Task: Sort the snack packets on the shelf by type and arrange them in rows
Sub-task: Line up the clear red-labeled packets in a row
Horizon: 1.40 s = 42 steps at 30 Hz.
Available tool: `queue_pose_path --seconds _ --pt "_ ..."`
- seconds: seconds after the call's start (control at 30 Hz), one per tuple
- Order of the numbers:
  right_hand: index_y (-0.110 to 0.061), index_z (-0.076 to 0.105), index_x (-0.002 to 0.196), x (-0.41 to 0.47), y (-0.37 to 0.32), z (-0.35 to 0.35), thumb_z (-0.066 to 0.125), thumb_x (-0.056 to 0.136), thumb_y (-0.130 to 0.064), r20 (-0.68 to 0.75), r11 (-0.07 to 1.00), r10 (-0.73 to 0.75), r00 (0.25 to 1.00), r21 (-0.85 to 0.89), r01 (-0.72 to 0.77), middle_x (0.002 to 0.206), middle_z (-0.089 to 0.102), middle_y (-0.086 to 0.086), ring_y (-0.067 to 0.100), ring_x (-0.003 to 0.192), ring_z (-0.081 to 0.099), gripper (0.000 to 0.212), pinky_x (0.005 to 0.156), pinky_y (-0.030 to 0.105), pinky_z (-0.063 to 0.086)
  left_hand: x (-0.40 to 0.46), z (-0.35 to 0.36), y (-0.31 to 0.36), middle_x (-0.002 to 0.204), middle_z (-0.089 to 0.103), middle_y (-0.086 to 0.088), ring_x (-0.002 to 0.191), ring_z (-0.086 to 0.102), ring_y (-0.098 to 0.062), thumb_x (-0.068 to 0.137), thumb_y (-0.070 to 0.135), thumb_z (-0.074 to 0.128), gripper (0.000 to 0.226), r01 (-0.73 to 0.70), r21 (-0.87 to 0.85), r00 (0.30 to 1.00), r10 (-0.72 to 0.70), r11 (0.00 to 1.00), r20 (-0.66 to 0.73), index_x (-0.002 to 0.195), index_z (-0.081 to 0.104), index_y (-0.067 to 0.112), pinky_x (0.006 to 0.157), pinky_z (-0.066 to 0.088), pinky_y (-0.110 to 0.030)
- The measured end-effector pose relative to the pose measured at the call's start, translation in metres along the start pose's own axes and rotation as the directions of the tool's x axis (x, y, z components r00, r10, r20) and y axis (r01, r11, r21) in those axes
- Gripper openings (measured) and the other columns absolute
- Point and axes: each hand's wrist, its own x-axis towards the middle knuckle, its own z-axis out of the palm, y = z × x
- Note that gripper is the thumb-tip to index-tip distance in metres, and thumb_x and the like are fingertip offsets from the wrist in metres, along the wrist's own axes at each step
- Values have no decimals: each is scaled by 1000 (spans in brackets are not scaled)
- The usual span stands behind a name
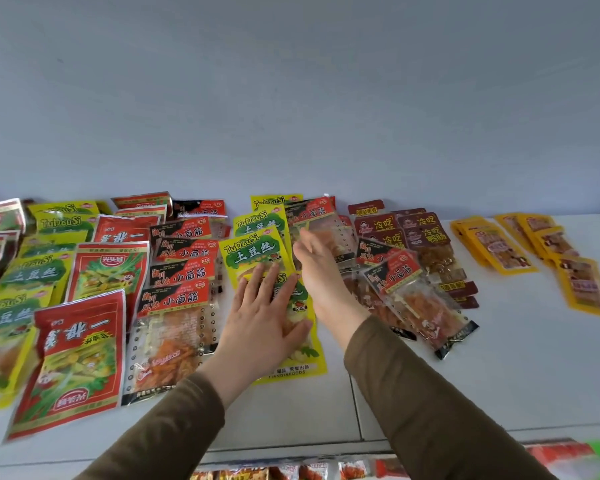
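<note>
Far left: shiny yellow and green plastic snack packets [32,271] lie in a row from near to far on the white shelf [499,375].
Next row: red and green foil packets [80,358] lie the same way, just beside the yellow ones.
Next row: clear packets with black and red tops [174,327] overlap each other, near to far.
Middle row: more yellow and green packets [253,251] run near to far, long way pointing away from the person.
Left hand [267,317]: it lies flat on the near yellow packet of the middle row, fingers straight, pressing and gripping nothing.
Right hand [317,261]: fingers straight and loose, holding nothing. It is at the right edge of the middle row, near a clear packet [326,230] farther back. I cannot tell if it touches.
Which hand is nearer: the left one is on the yellow row. The right one is nearer the mixed pile.
Right of the hands: a messy pile of clear packets [409,299] and dark red packets [426,230], not yet in rows.
Far right: orange-yellow packets [499,251], well apart from the hands.
</note>
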Motion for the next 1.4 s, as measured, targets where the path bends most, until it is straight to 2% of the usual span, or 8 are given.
queue_pose_path --seconds 0.2,0.37,0.53,0.9,1.0,1.13,1.23,1.4 --pt "-23 31 160 7 3 -14 46 109 -34 22 998 68 997 10 -68 166 30 -3 17 151 30 54 108 30 28 3 -1 -7 173 -3 8 157 -21 -18 93 77 27 79 -11 -4 1000 11 1000 16 162 9 42 125 -17 -48" --pt "-29 30 160 13 -3 -30 42 110 -38 -22 996 76 997 43 -75 167 27 -6 20 152 28 52 117 44 26 1 0 -7 171 -13 13 155 -26 -17 87 81 31 91 63 -73 998 -63 995 0 163 0 41 125 -15 -50" --pt "-27 28 160 20 -3 -21 38 109 -44 -17 997 67 998 38 -66 167 26 -6 17 151 29 54 105 32 27 3 1 -11 170 -24 2 153 -31 -19 88 80 39 94 82 -97 997 -80 992 22 163 -4 42 121 -17 -40" --pt "-21 39 156 46 -9 6 41 106 -51 65 982 186 981 -35 -184 163 34 3 26 148 34 58 107 43 31 1 -7 -14 172 1 8 157 -13 -13 81 87 29 97 33 -141 999 -30 989 22 162 6 41 127 -8 -46" --pt "-20 33 158 51 -9 14 38 106 -53 61 982 178 982 -75 -173 164 32 3 26 148 33 62 105 43 32 2 -9 -17 172 5 6 158 -11 -15 86 83 27 89 34 -156 999 -33 987 9 162 12 39 128 -3 -47" --pt "-14 35 156 60 -5 20 37 107 -49 -28 982 139 990 -125 -141 161 36 8 29 145 37 60 114 46 34 3 -9 -21 173 -1 7 158 -16 -16 90 79 36 92 45 -130 999 -44 990 14 164 3 35 129 -2 -49" --pt "-14 32 157 66 -6 22 39 107 -46 -49 978 141 989 -149 -147 161 35 10 31 146 35 60 117 52 32 2 -9 -20 171 -20 5 154 -29 -22 90 79 40 95 120 -105 992 -116 987 39 164 -3 36 127 -8 -49" --pt "-13 28 157 75 -8 22 57 102 -29 -32 974 227 973 -1 -227 159 36 10 30 143 38 64 100 39 33 6 -14 -19 171 -18 0 155 -24 -29 87 72 57 98 178 -224 981 -156 958 113 162 3 41 126 2 -52"
